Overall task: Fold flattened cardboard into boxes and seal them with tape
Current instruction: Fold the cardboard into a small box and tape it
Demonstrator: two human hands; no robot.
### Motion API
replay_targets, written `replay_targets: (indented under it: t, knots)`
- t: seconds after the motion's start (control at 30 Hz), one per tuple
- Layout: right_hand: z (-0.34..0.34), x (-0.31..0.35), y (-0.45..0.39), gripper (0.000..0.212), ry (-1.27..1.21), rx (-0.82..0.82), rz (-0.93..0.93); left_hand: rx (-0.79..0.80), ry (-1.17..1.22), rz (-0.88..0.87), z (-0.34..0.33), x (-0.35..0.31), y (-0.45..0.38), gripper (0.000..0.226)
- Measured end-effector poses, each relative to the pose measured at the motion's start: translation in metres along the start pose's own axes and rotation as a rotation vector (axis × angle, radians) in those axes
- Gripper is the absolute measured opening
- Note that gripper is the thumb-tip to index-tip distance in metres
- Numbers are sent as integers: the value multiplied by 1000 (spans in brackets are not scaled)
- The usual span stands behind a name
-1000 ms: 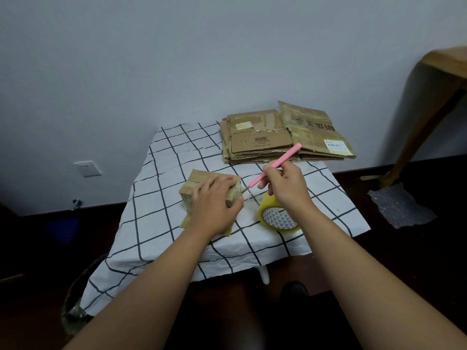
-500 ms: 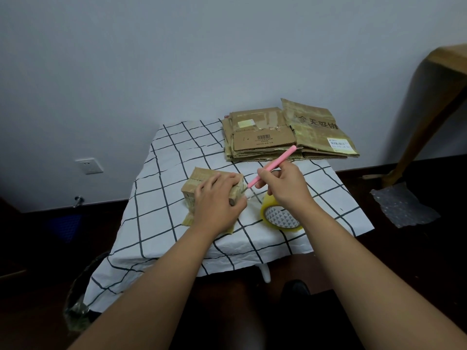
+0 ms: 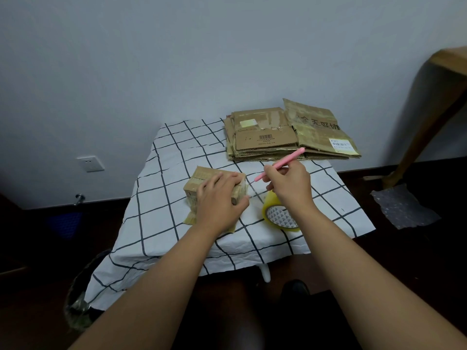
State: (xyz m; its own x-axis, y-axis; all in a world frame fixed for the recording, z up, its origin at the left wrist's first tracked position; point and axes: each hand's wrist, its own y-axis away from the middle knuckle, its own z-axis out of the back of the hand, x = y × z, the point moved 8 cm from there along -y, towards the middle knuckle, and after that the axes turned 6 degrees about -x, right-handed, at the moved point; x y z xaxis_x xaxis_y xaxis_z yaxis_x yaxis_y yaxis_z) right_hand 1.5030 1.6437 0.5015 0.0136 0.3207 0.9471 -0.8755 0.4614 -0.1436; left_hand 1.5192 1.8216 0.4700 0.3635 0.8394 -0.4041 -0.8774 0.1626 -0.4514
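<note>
- The box [image 3: 214,184], small and already folded, sits on the checked cloth [image 3: 161,210] near the table's middle, with a loose flap lying flat on its near side.
- The left hand [image 3: 219,200] lies over the box's top and right end, fingers curled round it, thumb at the near corner, pinning it down.
- The right hand [image 3: 289,184] pinches a pink cutter [image 3: 279,164] like a pen; its tip points down-left toward the box's right end, close to it, though I cannot tell whether it touches.
- A thin strip of tape seems to run from the box toward the roll [image 3: 279,215], which lies on the cloth just beside the box, under the right wrist.
- Step in hand, as I judge it: cutting the tape free after sealing a seam.
- The next move calls for a short, steady stroke across the taut strip, the left hand keeping the box from sliding, then pressing the cut end down flat.
- The flat stack [image 3: 290,135] waits at the far right of the table, well apart from the hands.
- The near flap looks unsealed, so this box is likely not finished.
</note>
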Motion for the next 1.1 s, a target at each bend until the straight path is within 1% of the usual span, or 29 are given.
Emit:
replay_targets:
  t: [0.07, 0.13, 0.17, 0.2, 0.27, 0.33, 0.43, 0.5, 0.6, 0.67, 0.77, 0.93, 1.1]
  knots:
    - [1, 2, 2, 22, -3, -11, 21, -7, -1, -5, 1, 0, 0, 44]
    - [2, 1, 1, 13, -40, -18, 10, -4, 0, -4, 0, 0, 0, 44]
    - [2, 0, 0, 12, -60, -23, -8, -1, 1, -1, 0, 1, 0, 44]
    - [2, -1, -2, 15, -77, -23, -24, -1, 1, 0, 0, 1, 0, 44]
    - [-6, 1, -5, 13, -57, 21, -7, -1, 0, 2, -1, 0, 0, 44]
    - [-16, 12, -8, 5, 90, 91, 108, -2, 1, 3, 0, 0, 0, 45]
    - [-36, 24, -9, 16, 428, 241, 323, -2, 8, -7, 1, -1, 0, 45]
    - [-48, 20, -7, 12, 610, 334, 409, 0, 5, -8, 0, -1, 0, 45]
    - [-54, 3, -6, 17, 754, 441, 379, 1, -1, -8, 0, 0, 0, 46]
    - [-56, -7, -9, 18, 815, 479, 363, -2, 3, -9, 0, 0, 0, 45]
    - [-57, -12, -13, 19, 813, 516, 333, -5, -1, -8, 0, 1, 0, 46]
    - [-57, -14, -16, 22, 760, 527, 305, 4, -4, -7, -2, 1, 0, 44]
    - [-56, -14, -16, 23, 785, 490, 329, -35, 33, 49, -1, 1, -2, 34]
